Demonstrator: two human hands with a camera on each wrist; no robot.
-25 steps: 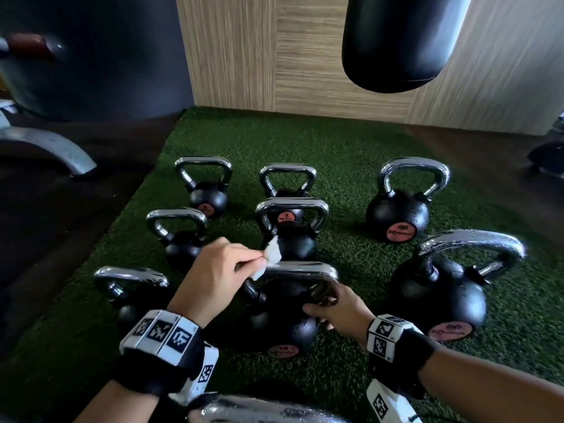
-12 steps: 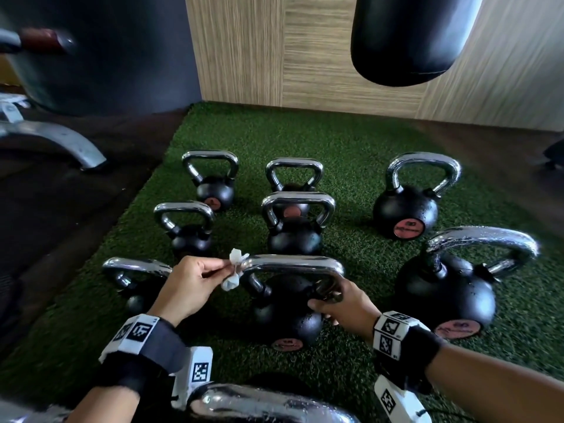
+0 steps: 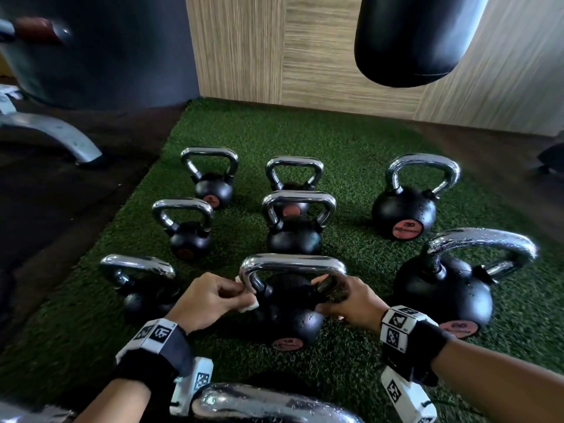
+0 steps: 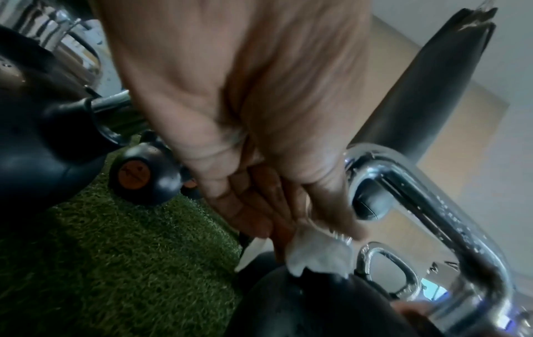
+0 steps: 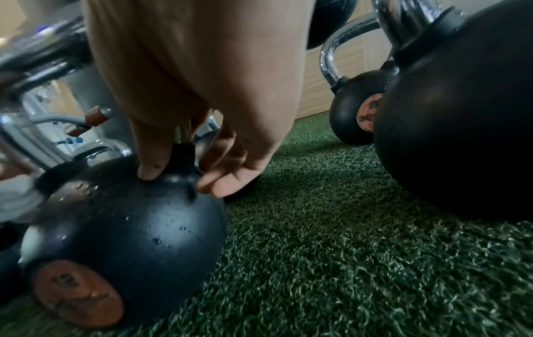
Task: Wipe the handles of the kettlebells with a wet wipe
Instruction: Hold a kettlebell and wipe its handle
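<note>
The left hand (image 3: 210, 300) is pinching the wipe (image 3: 248, 305) between thumb and fingers and pressing it against the left leg of the handle (image 3: 293, 265), at about 9 o'clock from the middle kettlebell (image 3: 290, 312). In the left wrist view the wipe (image 4: 320, 250) is sitting bunched at the fingertips (image 4: 253, 225), just where the chrome bends down toward the ball, so the wet part is meeting the metal rather than the palm.

The right hand (image 3: 351, 303) is gripping the opposite leg, at about 3 o'clock. In the right wrist view its thumb (image 5: 153, 159) and fingers (image 5: 228, 177) are closing round the black collar where the handle joins the ball. That hold is probably steadying the bell so that the rubbing is not rocking it on the turf (image 3: 351, 141).

So the two hands are working apart, one on each side of the same handle, each clamped on something: the left on the wipe, the right on the handle's base.

Seven more kettlebells are standing in loose rows from 10 to 2 o'clock, and another handle (image 3: 268, 404) is showing at 6 o'clock. Water beads are lying on several handles, so which are already wiped cannot be told. A punch bag (image 3: 412, 41) is hanging at 1 o'clock.
</note>
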